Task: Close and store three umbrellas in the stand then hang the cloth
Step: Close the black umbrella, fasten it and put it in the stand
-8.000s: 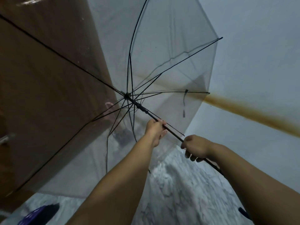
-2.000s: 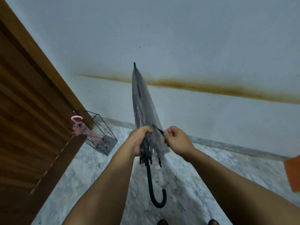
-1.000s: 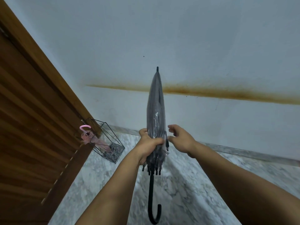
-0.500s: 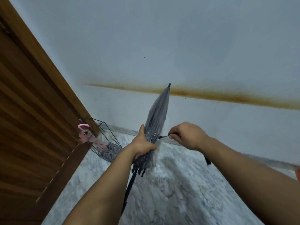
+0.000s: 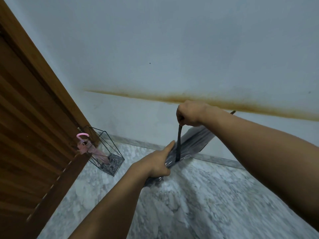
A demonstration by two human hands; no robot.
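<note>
While our left hand [image 5: 156,165] is clamped around the folded clear umbrella [image 5: 191,144], which lies tilted across the middle of the scene above the marble floor [image 5: 198,204], our right hand [image 5: 189,113] is closed on its dark strap [image 5: 179,144], drawn taut upward. At the far left, the wire stand [image 5: 105,152] sits by the wooden door [image 5: 25,135], with a pink umbrella [image 5: 88,149] inside.

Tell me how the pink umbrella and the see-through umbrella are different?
The pink umbrella stands in the wire stand, untouched; the see-through umbrella is gripped by the left hand. Its strap is loose, pulled by the right hand. Both are folded shut.
</note>
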